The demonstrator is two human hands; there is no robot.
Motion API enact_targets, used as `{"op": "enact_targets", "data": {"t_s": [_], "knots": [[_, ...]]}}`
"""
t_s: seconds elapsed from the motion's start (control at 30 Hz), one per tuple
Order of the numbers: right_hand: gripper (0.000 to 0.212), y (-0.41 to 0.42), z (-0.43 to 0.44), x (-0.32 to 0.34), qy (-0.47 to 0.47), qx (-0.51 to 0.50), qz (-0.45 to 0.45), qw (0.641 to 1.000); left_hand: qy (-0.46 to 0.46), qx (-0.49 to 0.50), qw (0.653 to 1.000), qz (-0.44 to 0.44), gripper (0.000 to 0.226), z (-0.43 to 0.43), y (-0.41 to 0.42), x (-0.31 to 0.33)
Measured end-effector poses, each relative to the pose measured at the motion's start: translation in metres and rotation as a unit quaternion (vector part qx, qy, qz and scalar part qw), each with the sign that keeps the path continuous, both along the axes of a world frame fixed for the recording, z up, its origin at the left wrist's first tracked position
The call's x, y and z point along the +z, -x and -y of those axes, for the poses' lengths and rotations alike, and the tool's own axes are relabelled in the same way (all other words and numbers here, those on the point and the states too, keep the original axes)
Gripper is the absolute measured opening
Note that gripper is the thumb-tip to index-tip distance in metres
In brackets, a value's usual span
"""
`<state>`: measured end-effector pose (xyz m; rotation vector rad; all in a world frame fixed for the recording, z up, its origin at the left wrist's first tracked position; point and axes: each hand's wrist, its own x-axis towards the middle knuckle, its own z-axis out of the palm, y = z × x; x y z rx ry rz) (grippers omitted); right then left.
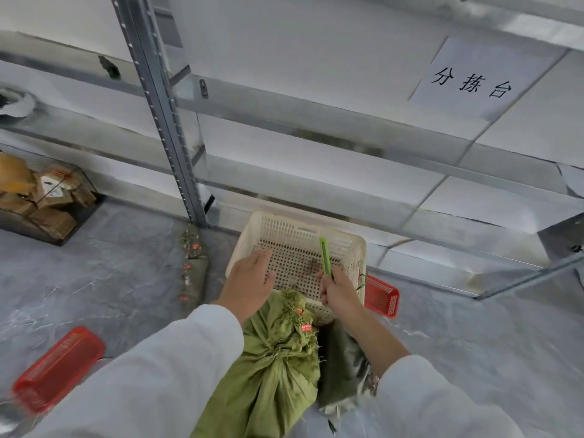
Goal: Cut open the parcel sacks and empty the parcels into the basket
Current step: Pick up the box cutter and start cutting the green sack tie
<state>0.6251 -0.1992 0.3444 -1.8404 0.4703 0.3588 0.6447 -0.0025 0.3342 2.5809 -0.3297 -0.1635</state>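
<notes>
**Head view.** I am seeing the right hand (338, 290) gripping a green cutter (325, 257). The fingers are curling round its lower end. The tool is pointing up and away from the fist, over the cream basket (303, 220).

The left hand (249, 279) is lying just left of that grip, fingers relaxed and nearly straight, holding nothing. I cannot tell whether it is touching the basket's near-left rim or hovering above it.

The cream basket is sitting on the grey floor (126, 279) directly beyond both hands, at the foot of the metal shelving (158, 105).

The green sack (278, 358) is standing just below the two hands, between the white sleeves (151, 368). Its tied neck, with frayed threads and a red tag, is reaching up to the basket's near edge. A darker sack (344, 365) is lying beside it, under the right forearm.

- A red basket (382, 297) is sitting just right of the cutter grip, by the cream basket's corner.
- A second red basket (57, 368) is lying well left of the left hand and nearer to me.
- A flattened sack (192, 263) is lying left of the left hand, by the shelving post.
- A wire cage (60, 239) is holding brown parcels (19, 181) far to the left.
- A paper sign (474, 77) is hanging well above and right of the grip.
</notes>
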Motion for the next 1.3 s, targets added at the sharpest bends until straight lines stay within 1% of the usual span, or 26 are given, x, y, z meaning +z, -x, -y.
{"op": "enact_targets", "data": {"t_s": [0.2, 0.33, 0.4, 0.47, 0.57, 0.67, 0.77, 0.93, 1.0, 1.1, 1.2, 1.27, 1.3], "knots": [[0.023, 0.05, 0.019, -0.028, -0.018, 0.02, -0.011, 1.0, -0.012, 0.029, 0.999, -0.015, 0.047, 0.015, 0.067, -0.024], [0.018, 0.076, 0.031, -0.06, -0.029, 0.039, 0.008, 0.999, -0.05, 0.031, 0.998, -0.037, 0.05, 0.026, 0.096, -0.058], [0.017, 0.09, 0.036, -0.08, -0.035, 0.032, 0.009, 0.999, -0.06, 0.029, 0.996, -0.065, 0.052, 0.031, 0.111, -0.077], [0.02, 0.105, 0.038, -0.106, -0.018, 0.034, -0.002, 0.999, -0.054, 0.033, 0.993, -0.098, 0.054, 0.038, 0.126, -0.098], [0.023, 0.115, 0.04, -0.148, -0.01, 0.015, -0.009, 1.0, -0.046, 0.025, 0.992, -0.113, 0.054, 0.046, 0.126, -0.133], [0.017, 0.123, 0.04, -0.193, 0.022, -0.013, -0.045, 0.999, -0.055, 0.016, 0.988, -0.141, 0.056, 0.05, 0.127, -0.176], [0.018, 0.126, 0.041, -0.252, 0.065, -0.004, -0.04, 0.997, -0.067, 0.03, 0.984, -0.16, 0.063, 0.051, 0.122, -0.233], [0.015, 0.122, 0.019, -0.344, 0.055, 0.032, -0.054, 0.997, -0.122, 0.008, 0.962, -0.243, 0.091, 0.041, 0.114, -0.333], [0.013, 0.118, 0.01, -0.375, 0.066, 0.062, -0.059, 0.994, -0.133, 0.003, 0.96, -0.247, 0.098, 0.036, 0.11, -0.368], [0.011, 0.111, 0.002, -0.417, 0.142, 0.062, -0.022, 0.988, -0.115, -0.009, 0.976, -0.187, 0.102, 0.033, 0.099, -0.411], [0.002, 0.094, -0.001, -0.445, 0.234, 0.011, 0.076, 0.969, -0.123, -0.035, 0.984, -0.123, 0.118, 0.037, 0.075, -0.443], [0.01, 0.08, -0.002, -0.461, 0.245, 0.006, 0.142, 0.959, -0.134, -0.055, 0.979, -0.143, 0.127, 0.047, 0.053, -0.456], [0.015, 0.072, -0.003, -0.469, 0.241, 0.022, 0.167, 0.956, -0.11, -0.047, 0.977, -0.175, 0.131, 0.054, 0.042, -0.462]]}}
